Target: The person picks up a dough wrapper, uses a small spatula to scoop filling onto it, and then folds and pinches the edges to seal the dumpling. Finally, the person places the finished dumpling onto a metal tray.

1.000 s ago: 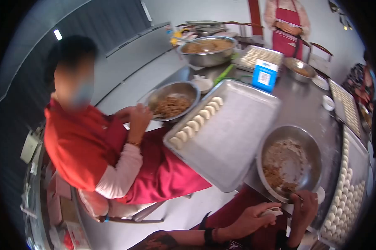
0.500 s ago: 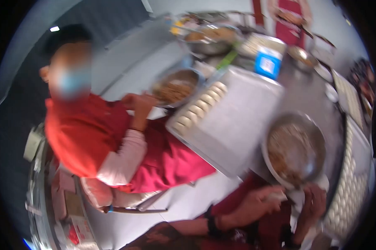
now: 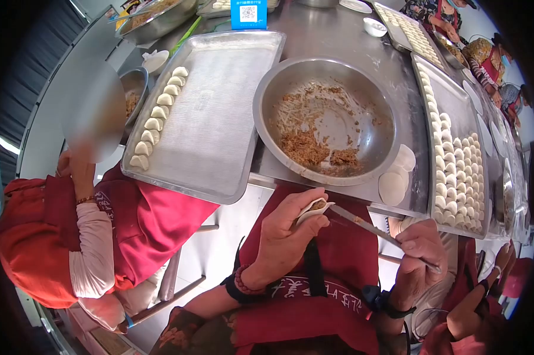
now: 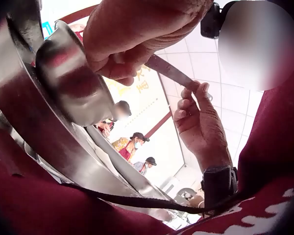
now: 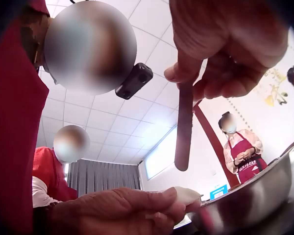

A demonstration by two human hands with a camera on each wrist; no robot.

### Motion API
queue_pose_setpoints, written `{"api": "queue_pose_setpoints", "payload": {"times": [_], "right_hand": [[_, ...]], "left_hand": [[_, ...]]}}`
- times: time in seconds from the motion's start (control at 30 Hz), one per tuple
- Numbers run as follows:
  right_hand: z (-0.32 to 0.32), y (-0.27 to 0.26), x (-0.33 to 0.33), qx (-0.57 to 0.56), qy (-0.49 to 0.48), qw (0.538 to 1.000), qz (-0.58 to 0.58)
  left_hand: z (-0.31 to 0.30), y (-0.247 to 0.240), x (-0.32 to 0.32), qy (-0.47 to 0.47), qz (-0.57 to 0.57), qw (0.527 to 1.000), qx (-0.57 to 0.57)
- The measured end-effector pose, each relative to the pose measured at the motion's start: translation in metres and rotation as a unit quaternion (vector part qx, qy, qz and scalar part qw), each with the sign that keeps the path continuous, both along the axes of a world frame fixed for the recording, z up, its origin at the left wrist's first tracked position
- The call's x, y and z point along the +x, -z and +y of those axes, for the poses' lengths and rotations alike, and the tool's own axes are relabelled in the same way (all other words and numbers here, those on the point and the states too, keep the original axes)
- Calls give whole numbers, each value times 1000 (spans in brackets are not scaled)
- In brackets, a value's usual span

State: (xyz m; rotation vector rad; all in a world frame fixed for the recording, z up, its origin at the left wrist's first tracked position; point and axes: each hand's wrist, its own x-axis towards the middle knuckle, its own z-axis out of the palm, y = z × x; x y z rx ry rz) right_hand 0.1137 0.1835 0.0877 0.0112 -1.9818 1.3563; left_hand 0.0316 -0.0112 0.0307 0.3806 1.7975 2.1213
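My left hand (image 3: pixel 287 236) holds a folded dough wrapper (image 3: pixel 310 214) with brown filling showing, in front of a large metal bowl (image 3: pixel 267 118). My right hand (image 3: pixel 422 254) pinches a flat metal spatula (image 3: pixel 367 226), its tip close to the wrapper's open edge. Brown filling (image 3: pixel 305 148) lies in the bowl's near side. In the right wrist view the spatula (image 5: pixel 184 127) points down from the right hand (image 5: pixel 225 44), above the pale wrapper (image 5: pixel 187 196) in the left hand (image 5: pixel 122 208).
Left of the bowl is a metal tray (image 3: pixel 219 106) with a row of dumplings (image 3: pixel 160 112). Round wrappers (image 3: pixel 392 188) lie right of the bowl, beside a tray of many dumplings (image 3: pixel 456 177). A person in red (image 3: pixel 36 236) sits at the left.
The head view has swung down and to the right, bringing the bowl and both hands nearer its middle. The spatula shows clearly now, close to the wrapper.
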Motion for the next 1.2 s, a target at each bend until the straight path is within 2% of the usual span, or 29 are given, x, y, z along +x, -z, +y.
{"api": "queue_pose_setpoints", "payload": {"times": [0.17, 0.47, 0.97, 1.1, 1.2], "right_hand": [[-3, -3, -4, 34, -22, 999, 13], [-5, -7, -11, 118, -46, 992, 1], [-14, -16, -15, 204, -57, 977, -32], [-19, -18, -21, 209, -76, 975, -24], [-21, -16, -25, 227, -82, 970, -13]], "left_hand": [[-1, 3, -1, -12, 102, 994, -47], [-1, -1, -4, -34, 178, 979, -98], [0, 11, -2, -96, 201, 972, -71], [-4, 9, -4, -102, 193, 970, -102], [-7, 2, -4, -94, 145, 982, -79]]}}
